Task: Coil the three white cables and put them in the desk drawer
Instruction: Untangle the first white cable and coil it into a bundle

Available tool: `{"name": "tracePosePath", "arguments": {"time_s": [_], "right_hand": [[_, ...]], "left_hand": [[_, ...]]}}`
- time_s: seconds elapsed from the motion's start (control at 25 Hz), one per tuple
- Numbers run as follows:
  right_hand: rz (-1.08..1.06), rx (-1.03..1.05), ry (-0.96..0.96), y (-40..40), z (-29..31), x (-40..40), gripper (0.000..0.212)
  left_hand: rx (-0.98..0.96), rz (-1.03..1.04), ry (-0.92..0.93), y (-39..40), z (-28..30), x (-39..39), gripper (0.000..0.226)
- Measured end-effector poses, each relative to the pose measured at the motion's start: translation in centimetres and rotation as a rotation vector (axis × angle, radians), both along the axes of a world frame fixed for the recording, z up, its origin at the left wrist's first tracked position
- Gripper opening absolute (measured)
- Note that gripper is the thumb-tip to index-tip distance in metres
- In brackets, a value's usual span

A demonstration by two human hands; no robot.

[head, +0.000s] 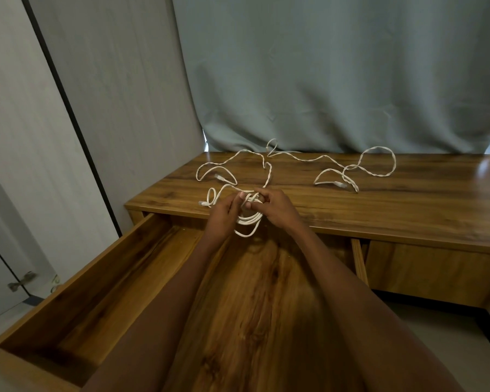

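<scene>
White cable loops (248, 220) hang in a small bundle between two hands at the centre of the frame, just above the front edge of the desk (379, 202). The left hand (224, 212) has its fingers curled round the top of the coil, thumb up against the strands. The right hand (275, 203) pinches the same bundle from the other side, forefinger and thumb closed on the wraps. Both forearms reach in from the bottom of the frame, close together, over the open drawer (102, 292).

A loose tail of this cable (210, 198) lies on the desk just left of the hands, ending in a small plug. Behind the hands a second cable (227, 168) sprawls in open curves on the desktop, left of centre. A third cable (376, 165) lies further right, in a wide loop near the curtain (323, 75); a long strand runs between the two, and where one ends and the other begins is hard to tell.

The drawer is pulled well out toward the lower left, its wooden floor bare where it shows, though the arms cover much of it. Its near corner is cut off by the bottom edge. To the right a closed drawer front (430, 273) sits under the desktop. A pale cupboard door (26, 165) stands close along the left side.
</scene>
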State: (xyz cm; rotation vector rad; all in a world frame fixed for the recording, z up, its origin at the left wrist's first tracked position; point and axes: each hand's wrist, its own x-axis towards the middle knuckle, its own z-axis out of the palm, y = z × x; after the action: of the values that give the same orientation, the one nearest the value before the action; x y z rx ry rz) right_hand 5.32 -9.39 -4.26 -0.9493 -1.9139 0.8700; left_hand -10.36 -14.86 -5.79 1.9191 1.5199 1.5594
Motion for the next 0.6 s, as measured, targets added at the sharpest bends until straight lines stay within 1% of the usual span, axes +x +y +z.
{"name": "tracePosePath", "arguments": {"time_s": [0.04,0.12,0.2,0.28,0.36,0.4,0.48,0.56,0.6], "right_hand": [[-0.025,0.056,-0.02,0.2,-0.3,0.1,0.054],[-0.074,0.175,-0.113,0.5,-0.9,0.1,0.061],[-0.088,0.277,-0.189,0.6,-1.4,0.0,0.062],[-0.076,0.357,-0.225,0.5,-1.6,0.1,0.06],[-0.08,0.384,-0.217,0.3,-1.5,0.1,0.057],[-0.1,0.372,-0.171,0.1,-1.5,-0.1,0.054],[-0.129,0.311,-0.004,-0.2,-1.2,-0.3,0.041],[-0.06,0.187,0.187,-0.5,-0.8,-0.5,0.027],[-0.001,0.108,0.263,-0.8,-0.6,-0.6,0.022]], "left_hand": [[-0.002,-0.005,0.022,0.0,0.1,0.0,0.028],[-0.002,-0.015,0.057,0.0,0.3,0.0,0.026],[-0.021,-0.031,0.062,0.0,0.3,-0.2,0.024],[-0.059,-0.041,0.047,0.0,0.4,-0.3,0.022],[-0.086,-0.033,0.019,0.2,0.4,-0.3,0.021],[-0.088,-0.027,-0.008,0.2,0.5,-0.3,0.023],[-0.082,-0.025,-0.089,0.2,0.8,-0.2,0.026],[-0.046,-0.018,-0.133,-0.1,1.2,0.0,0.026],[-0.02,-0.016,-0.126,-0.2,1.2,0.0,0.024]]}}
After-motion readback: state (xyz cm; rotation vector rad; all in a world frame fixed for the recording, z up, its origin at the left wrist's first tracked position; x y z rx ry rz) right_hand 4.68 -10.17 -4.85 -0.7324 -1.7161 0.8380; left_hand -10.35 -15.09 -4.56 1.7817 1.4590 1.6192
